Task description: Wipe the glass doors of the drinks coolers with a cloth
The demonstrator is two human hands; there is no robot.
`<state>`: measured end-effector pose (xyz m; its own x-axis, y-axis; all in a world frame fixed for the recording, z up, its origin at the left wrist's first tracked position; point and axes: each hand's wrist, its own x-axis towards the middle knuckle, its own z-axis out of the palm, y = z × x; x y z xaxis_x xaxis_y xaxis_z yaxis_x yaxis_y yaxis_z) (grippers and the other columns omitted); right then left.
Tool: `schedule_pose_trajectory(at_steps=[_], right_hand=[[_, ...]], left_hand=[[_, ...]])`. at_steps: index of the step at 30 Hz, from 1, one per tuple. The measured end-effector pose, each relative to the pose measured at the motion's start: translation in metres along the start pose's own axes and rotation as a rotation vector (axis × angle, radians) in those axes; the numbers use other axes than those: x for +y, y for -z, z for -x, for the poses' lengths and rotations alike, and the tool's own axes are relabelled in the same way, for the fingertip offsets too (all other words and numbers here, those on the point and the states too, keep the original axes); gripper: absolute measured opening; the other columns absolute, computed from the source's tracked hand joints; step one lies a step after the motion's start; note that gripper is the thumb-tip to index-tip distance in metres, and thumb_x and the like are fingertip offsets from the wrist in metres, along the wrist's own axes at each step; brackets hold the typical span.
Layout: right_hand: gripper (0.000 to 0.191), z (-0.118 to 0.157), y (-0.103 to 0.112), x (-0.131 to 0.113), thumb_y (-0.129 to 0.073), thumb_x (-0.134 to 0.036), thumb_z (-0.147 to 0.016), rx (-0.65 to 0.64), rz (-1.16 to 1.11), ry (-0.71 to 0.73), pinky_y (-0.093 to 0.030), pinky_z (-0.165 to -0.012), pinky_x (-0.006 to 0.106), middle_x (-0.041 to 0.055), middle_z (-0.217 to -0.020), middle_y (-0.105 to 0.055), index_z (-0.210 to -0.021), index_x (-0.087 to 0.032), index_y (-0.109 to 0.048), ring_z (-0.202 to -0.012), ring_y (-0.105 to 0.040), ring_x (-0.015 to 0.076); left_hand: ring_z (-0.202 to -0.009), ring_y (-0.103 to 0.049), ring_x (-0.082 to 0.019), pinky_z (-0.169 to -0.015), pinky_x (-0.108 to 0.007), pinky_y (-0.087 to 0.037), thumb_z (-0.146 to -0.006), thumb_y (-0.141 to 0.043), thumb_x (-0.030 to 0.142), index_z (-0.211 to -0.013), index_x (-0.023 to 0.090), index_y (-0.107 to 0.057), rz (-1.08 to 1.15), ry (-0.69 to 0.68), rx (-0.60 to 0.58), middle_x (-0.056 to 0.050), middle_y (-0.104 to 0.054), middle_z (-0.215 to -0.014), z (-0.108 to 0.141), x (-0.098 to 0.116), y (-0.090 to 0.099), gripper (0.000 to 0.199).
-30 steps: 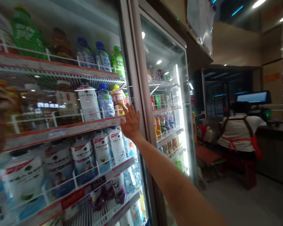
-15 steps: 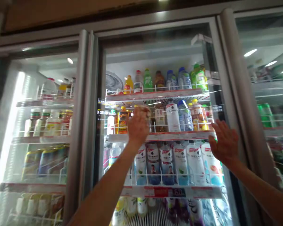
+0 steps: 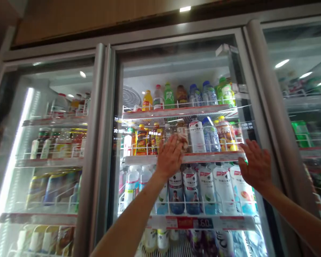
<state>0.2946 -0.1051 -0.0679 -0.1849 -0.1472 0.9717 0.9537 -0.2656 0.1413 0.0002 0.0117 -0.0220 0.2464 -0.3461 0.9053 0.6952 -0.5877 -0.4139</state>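
Note:
My left hand is raised against the middle glass door of a drinks fridge. Its fingers press a crumpled, brownish-white cloth flat to the glass; the palm hides part of the cloth. Off to the right, my right hand is spread against the same door near its right edge, fingers apart and holding nothing. Behind the glass, rows of bottles stand on shelves, with a white-labelled bottle just right of the cloth.
A metal door frame separates the left door from the middle one. Another metal upright runs beside my right hand. Cans and bottles fill the left section. A red price tag lines a lower shelf edge.
My left hand has moved right and slightly down across the glass with the cloth. My right hand stays at almost the same spot. The camera view has shifted slightly.

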Motion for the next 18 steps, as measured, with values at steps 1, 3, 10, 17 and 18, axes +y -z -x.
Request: schedule_pose_trajectory(at_steps=[1,3,10,17,18], right_hand=[[0.051,0.0,0.0,-0.001,-0.036,-0.03,-0.086,0.002,0.009,-0.006,-0.025,-0.102,0.053,0.0154,-0.139,-0.041,-0.135,-0.014,-0.038,-0.129,-0.036,0.0302],[0.05,0.0,0.0,-0.002,-0.034,-0.031,-0.087,0.006,0.039,-0.017,-0.025,-0.103,0.051,0.0151,-0.138,-0.043,-0.134,-0.015,-0.039,-0.129,-0.037,0.0288],[0.047,-0.001,0.0,-0.003,-0.034,-0.03,-0.088,-0.005,0.082,-0.004,-0.024,-0.105,0.048,0.016,-0.137,-0.044,-0.132,-0.014,-0.04,-0.13,-0.035,0.0268],[0.048,-0.001,0.001,-0.003,-0.037,-0.031,-0.087,-0.016,0.052,-0.02,-0.024,-0.104,0.049,0.0138,-0.138,-0.043,-0.134,-0.018,-0.038,-0.131,-0.035,0.0265],[0.049,-0.001,0.002,-0.003,-0.038,-0.031,-0.087,-0.023,0.052,-0.028,-0.024,-0.105,0.049,0.0132,-0.139,-0.042,-0.135,-0.019,-0.036,-0.131,-0.034,0.0264]], left_hand=[[-0.132,-0.032,-0.02,-0.112,-0.046,-0.011,-0.086,-0.041,0.031,-0.118,0.021,-0.052,-0.016,0.073,0.012,-0.01,-0.044,-0.136,-0.002,-0.02,0.006,0.035],[-0.131,-0.033,-0.023,-0.111,-0.049,-0.01,-0.087,-0.039,0.033,-0.119,0.018,-0.052,-0.061,0.38,0.08,-0.013,-0.044,-0.136,-0.009,-0.062,0.017,0.038],[-0.133,-0.03,-0.023,-0.11,-0.05,-0.013,-0.088,-0.037,0.028,-0.12,0.019,-0.051,-0.014,0.25,0.049,-0.011,-0.039,-0.14,-0.022,0.005,-0.006,0.036],[-0.131,-0.034,-0.021,-0.112,-0.048,-0.007,-0.088,-0.04,0.031,-0.119,0.022,-0.052,-0.015,-0.051,0.014,-0.007,-0.044,-0.137,-0.007,0.021,-0.006,0.034],[-0.13,-0.035,-0.023,-0.111,-0.049,-0.009,-0.088,-0.04,0.031,-0.118,0.022,-0.053,-0.045,0.081,0.036,-0.009,-0.045,-0.136,-0.009,-0.005,0.001,0.034]])
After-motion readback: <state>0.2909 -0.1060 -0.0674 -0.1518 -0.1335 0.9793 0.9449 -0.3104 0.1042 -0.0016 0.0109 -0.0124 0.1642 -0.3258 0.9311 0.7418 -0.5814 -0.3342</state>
